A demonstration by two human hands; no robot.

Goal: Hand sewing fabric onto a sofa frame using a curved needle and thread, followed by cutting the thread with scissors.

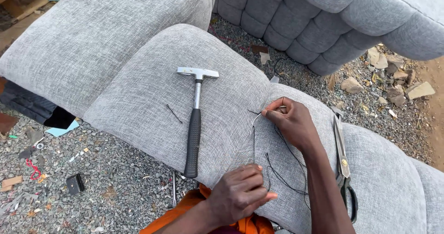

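My right hand (290,122) pinches a curved steel needle (255,119) against the seam of a grey fabric sofa cushion (152,90). Black thread (282,169) runs from the needle in loops over the cushion, down to my left hand (241,192), which rests on the fabric with its fingers closed on the thread. A hammer (194,123) with a black handle and metal head lies on the cushion just left of both hands. Large scissors (343,162) lie on the cushion to the right of my right forearm.
A short black thread scrap (174,113) lies left of the hammer. Another grey cushion (92,35) sits at upper left and a tufted grey sofa part (333,16) at top right. Gravel ground (92,183) holds debris, stones (393,76) and wood scraps.
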